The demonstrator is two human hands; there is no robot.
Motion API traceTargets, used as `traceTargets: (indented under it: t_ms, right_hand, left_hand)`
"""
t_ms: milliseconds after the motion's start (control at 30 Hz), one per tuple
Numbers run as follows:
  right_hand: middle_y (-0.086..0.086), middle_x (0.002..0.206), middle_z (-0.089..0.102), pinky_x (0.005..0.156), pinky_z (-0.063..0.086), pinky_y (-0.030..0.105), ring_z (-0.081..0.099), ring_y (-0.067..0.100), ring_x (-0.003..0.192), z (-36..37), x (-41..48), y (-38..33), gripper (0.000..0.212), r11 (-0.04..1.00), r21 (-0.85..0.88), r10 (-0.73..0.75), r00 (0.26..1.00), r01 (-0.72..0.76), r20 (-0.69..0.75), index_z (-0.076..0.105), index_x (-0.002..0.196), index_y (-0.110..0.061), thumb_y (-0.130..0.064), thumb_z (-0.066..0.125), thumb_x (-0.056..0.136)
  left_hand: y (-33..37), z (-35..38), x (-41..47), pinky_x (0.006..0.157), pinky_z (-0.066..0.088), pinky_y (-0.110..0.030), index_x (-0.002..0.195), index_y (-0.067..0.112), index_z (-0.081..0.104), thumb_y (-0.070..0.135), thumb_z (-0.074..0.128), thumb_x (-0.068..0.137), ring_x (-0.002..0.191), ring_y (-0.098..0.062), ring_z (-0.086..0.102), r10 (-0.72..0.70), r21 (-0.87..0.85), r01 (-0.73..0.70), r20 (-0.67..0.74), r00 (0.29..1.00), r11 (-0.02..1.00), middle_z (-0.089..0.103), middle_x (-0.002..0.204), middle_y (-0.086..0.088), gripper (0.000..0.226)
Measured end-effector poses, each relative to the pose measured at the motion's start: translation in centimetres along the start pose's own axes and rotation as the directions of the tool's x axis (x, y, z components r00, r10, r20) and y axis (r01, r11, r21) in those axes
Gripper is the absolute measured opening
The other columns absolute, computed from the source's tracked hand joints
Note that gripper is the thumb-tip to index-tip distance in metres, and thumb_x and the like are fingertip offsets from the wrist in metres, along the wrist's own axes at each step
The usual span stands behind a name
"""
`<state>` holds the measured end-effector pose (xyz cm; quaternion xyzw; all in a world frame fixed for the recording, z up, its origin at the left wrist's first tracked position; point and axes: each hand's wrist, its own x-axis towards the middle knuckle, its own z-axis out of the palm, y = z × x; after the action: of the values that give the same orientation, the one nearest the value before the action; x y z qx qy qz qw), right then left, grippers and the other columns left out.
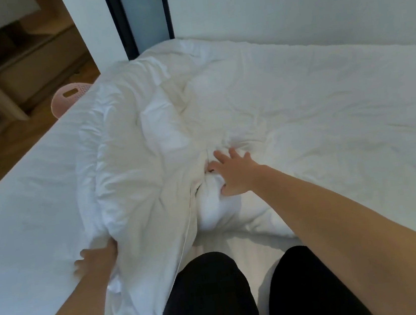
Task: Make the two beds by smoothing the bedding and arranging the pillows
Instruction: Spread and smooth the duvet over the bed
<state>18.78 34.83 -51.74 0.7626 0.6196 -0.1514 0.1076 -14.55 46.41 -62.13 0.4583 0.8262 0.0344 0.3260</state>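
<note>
While the spread right hand (232,174) presses the duvet (132,140), the half-buried left hand (96,259) seemingly grips it.

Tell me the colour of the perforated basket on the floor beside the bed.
The basket is pink; head view.

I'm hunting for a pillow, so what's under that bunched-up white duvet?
Only the flat white bed sheet shows around the crumpled white duvet, at its left edge and by the black-trousered knees. Anything beneath the heap is covered, so a pillow cannot be confirmed.
</note>
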Motion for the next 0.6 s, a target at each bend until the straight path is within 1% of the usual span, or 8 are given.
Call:
traceTargets:
  t_ms: [67, 133, 233, 300, 400, 500, 533, 600]
  right_hand:
    - [0.005, 0.160, 0.007, 0.110, 0.021, 0.066, 0.007, 0.045, 0.145, 0.0, -0.3, -0.4, 0.080, 1.000, -0.009, 0.021, 1.000, -0.021, 0.009, 0.020, 0.151, -0.028, -0.038, 0.063, 0.084]
    - [0.006, 0.157, 0.013, 0.110, 0.020, 0.067, 0.010, 0.047, 0.144, 0.0, -0.5, -0.8, 0.084, 1.000, -0.004, 0.027, 0.999, -0.028, -0.022, 0.017, 0.150, -0.028, -0.038, 0.065, 0.082]
    - [0.006, 0.156, 0.019, 0.111, 0.015, 0.070, 0.011, 0.047, 0.144, -0.5, -0.5, -1.3, 0.100, 0.999, 0.041, 0.019, 0.996, -0.016, -0.083, -0.003, 0.153, -0.033, -0.042, 0.066, 0.081]
    - [0.008, 0.155, 0.023, 0.109, 0.013, 0.070, 0.013, 0.043, 0.145, -1.0, -0.5, -1.9, 0.106, 0.999, 0.050, -0.008, 0.995, 0.013, -0.102, -0.012, 0.151, -0.042, -0.049, 0.065, 0.079]
    - [0.005, 0.132, 0.046, 0.105, 0.024, 0.060, 0.037, 0.032, 0.129, -1.5, -0.9, -3.1, 0.087, 0.998, 0.007, -0.065, 0.994, 0.066, -0.090, 0.012, 0.148, -0.050, -0.054, 0.062, 0.077]
    - [0.003, 0.121, 0.050, 0.098, 0.031, 0.049, 0.044, 0.027, 0.118, -1.6, -1.1, -3.9, 0.066, 0.998, 0.014, -0.061, 0.987, 0.064, -0.150, 0.029, 0.144, -0.049, -0.049, 0.057, 0.084]
    - [0.003, 0.123, 0.049, 0.097, 0.032, 0.047, 0.044, 0.027, 0.118, -1.7, -1.0, -4.0, 0.061, 0.999, 0.018, -0.047, 0.981, 0.051, -0.186, 0.032, 0.143, -0.048, -0.047, 0.055, 0.086]
    - [0.004, 0.130, 0.044, 0.096, 0.034, 0.045, 0.044, 0.027, 0.119, -1.3, -0.7, -3.9, 0.057, 1.000, 0.030, -0.001, 0.969, 0.009, -0.246, 0.036, 0.141, -0.047, -0.050, 0.055, 0.087]
  left_hand:
    - [0.5, -0.7, -0.1, 0.106, 0.038, -0.049, 0.142, -0.008, 0.035, 0.048, 0.064, 0.085, 0.125, -0.044, 0.046, 0.090, -0.104, -0.075, 0.153, 0.984, 0.992, 0.044, 0.138, -0.030, 0.084]
    - [1.5, -1.6, -0.9, 0.099, 0.045, -0.046, 0.131, -0.007, 0.051, 0.049, 0.060, 0.075, 0.114, -0.042, 0.055, 0.227, -0.143, -0.201, 0.198, 0.953, 0.969, 0.057, 0.125, -0.028, 0.079]
    - [3.2, -4.1, -3.7, 0.079, 0.042, -0.037, 0.112, 0.003, 0.057, 0.045, 0.047, 0.067, 0.102, -0.040, 0.058, 0.423, -0.060, -0.422, 0.001, 0.906, 0.905, 0.062, 0.108, -0.023, 0.063]
    - [4.6, -6.6, -4.6, 0.080, 0.043, -0.040, 0.116, 0.009, 0.053, 0.042, 0.053, 0.085, 0.104, -0.041, 0.057, 0.537, 0.048, -0.535, -0.128, 0.834, 0.843, 0.060, 0.114, -0.023, 0.046]
    - [8.0, -12.9, -4.1, 0.091, 0.043, -0.053, 0.128, 0.008, 0.044, 0.029, 0.051, 0.098, 0.111, -0.048, 0.053, 0.595, 0.265, -0.534, -0.410, 0.691, 0.803, 0.056, 0.121, -0.027, 0.037]
    - [11.5, -17.3, -3.2, 0.103, 0.033, -0.060, 0.138, 0.011, 0.034, 0.022, 0.058, 0.094, 0.126, -0.045, 0.042, 0.494, 0.320, -0.376, -0.572, 0.655, 0.870, 0.044, 0.137, -0.023, 0.052]
    - [12.2, -16.8, -3.6, 0.109, 0.026, -0.063, 0.143, 0.015, 0.029, 0.030, 0.061, 0.091, 0.134, -0.043, 0.034, 0.541, 0.416, -0.358, -0.515, 0.664, 0.836, 0.037, 0.145, -0.020, 0.063]
    - [12.6, -11.7, -4.6, 0.114, 0.011, -0.066, 0.151, 0.020, 0.018, 0.056, 0.054, 0.088, 0.145, -0.038, 0.015, 0.671, 0.511, -0.501, -0.224, 0.707, 0.699, 0.020, 0.157, -0.012, 0.081]
